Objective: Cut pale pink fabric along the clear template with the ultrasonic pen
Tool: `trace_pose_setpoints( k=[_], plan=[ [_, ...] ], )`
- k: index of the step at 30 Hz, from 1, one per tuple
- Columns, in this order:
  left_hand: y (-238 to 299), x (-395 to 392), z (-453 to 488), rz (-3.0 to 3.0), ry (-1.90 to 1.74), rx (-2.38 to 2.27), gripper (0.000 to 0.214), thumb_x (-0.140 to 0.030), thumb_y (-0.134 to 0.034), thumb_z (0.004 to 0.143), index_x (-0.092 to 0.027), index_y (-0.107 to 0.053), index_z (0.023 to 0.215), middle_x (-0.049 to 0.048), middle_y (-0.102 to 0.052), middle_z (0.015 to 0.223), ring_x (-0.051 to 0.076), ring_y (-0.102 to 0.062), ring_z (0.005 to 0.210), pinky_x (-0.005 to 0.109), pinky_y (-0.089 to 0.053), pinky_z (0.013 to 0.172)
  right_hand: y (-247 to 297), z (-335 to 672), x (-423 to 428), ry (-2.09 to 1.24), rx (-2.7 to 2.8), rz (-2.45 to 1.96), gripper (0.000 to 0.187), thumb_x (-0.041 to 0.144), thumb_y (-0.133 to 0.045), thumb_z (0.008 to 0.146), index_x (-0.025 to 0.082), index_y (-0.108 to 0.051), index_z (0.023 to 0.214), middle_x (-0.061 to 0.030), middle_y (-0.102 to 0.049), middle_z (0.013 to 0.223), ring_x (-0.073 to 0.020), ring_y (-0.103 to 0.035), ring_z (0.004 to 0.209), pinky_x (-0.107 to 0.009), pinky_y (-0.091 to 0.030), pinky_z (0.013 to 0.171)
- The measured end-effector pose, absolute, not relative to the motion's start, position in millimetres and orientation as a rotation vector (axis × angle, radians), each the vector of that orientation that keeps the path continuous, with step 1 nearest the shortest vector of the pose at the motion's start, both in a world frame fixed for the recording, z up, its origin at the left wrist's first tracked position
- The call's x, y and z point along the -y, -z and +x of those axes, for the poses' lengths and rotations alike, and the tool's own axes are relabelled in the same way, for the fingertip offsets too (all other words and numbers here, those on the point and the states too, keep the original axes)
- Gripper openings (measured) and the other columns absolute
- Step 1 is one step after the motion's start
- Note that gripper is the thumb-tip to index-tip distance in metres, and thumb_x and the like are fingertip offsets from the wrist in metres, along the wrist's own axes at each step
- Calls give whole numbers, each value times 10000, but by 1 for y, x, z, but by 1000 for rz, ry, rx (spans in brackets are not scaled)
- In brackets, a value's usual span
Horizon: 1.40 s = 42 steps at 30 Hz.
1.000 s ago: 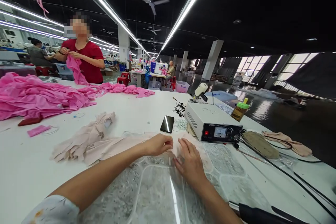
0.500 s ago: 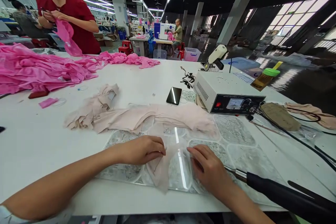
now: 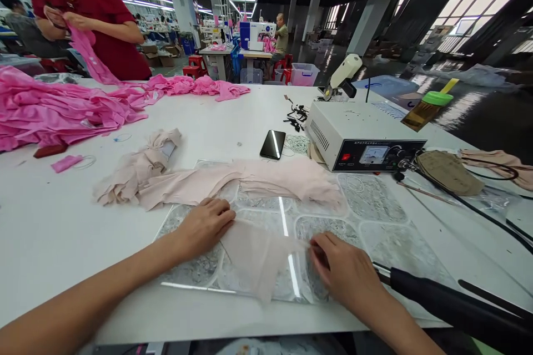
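A thin, sheer beige fabric piece (image 3: 258, 255) is spread between my hands, its lower corner hanging toward the table's front edge. My left hand (image 3: 210, 224) has its fingers closed on the upper left corner. At the right corner, my right hand (image 3: 343, 263) pinches the cloth between thumb and fingertips. Under the cloth lies a clear-topped mat with a grey stone pattern (image 3: 383, 205). A black-handled tool with a metal shaft (image 3: 437, 297) rests by my right wrist, its tip hidden behind the hand. Beyond my hands lies a stack of beige fabric pieces (image 3: 283, 177).
A white control box (image 3: 370, 116) with a dial stands back right, its cable (image 3: 470, 202) running right. A phone (image 3: 272, 144) lies beside it. Bunched beige cloth (image 3: 137, 172) and a pink fabric heap (image 3: 54, 105) are left. A co-worker in red (image 3: 91, 22) handles pink cloth.
My left hand has moved left and away from me, and the sheer piece has gone from bunched to spread. My right hand has shifted slightly right and now pinches its corner.
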<state>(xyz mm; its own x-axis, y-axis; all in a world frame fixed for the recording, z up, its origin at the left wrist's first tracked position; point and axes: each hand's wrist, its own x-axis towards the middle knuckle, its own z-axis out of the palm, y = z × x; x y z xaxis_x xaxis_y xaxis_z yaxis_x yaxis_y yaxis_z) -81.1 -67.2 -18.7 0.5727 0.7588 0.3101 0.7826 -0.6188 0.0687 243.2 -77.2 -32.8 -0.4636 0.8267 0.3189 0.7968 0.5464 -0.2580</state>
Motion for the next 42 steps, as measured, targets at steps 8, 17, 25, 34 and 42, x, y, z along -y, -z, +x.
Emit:
trace_pose_setpoints(
  k=[8, 17, 25, 34, 42],
  plan=[
    [7, 61, -17, -3045, 451, 522, 258, -168, -416, 1016, -147, -607, 1189, 122, -644, 1241, 233, -593, 1141, 372, -461, 962, 41, 243, 70, -89, 2257, -1387, 192, 125, -421, 885, 191, -599, 855, -52, -654, 783, -166, -599, 538, -273, -389, 446],
    [10, 32, 8, -3198, 400, 361, 362, -119, -335, 1018, -120, -548, 1311, 141, -633, 1282, 228, -604, 1142, 353, -488, 911, 32, 269, 112, -177, 2023, -1197, 158, 124, -461, 918, 218, -569, 985, -36, -671, 824, -133, -665, 703, -227, -553, 644],
    [11, 29, 11, -3216, 409, 349, 345, -135, -383, 1018, -135, -529, 1330, 135, -638, 1277, 224, -601, 1170, 347, -489, 944, 39, 282, 132, -232, 1775, -1271, 123, 164, -571, 881, 253, -628, 945, -10, -711, 798, -137, -690, 656, -203, -560, 589],
    [20, 34, 5, -3182, 537, 323, 308, -114, -426, 994, -117, -562, 1271, 151, -671, 1209, 232, -615, 1150, 367, -507, 946, 39, 248, 98, -248, 2037, -1435, 210, 168, -454, 922, 196, -619, 1048, -66, -674, 896, -154, -668, 668, -256, -526, 554],
    [22, 34, 7, -3150, 598, 240, 297, -106, -394, 995, -86, -585, 1223, 163, -675, 1196, 242, -624, 1118, 365, -521, 879, 38, 237, 82, -272, 2118, -1408, 141, 103, -467, 857, 213, -533, 797, -10, -592, 769, -132, -578, 602, -252, -435, 527]
  ],
)
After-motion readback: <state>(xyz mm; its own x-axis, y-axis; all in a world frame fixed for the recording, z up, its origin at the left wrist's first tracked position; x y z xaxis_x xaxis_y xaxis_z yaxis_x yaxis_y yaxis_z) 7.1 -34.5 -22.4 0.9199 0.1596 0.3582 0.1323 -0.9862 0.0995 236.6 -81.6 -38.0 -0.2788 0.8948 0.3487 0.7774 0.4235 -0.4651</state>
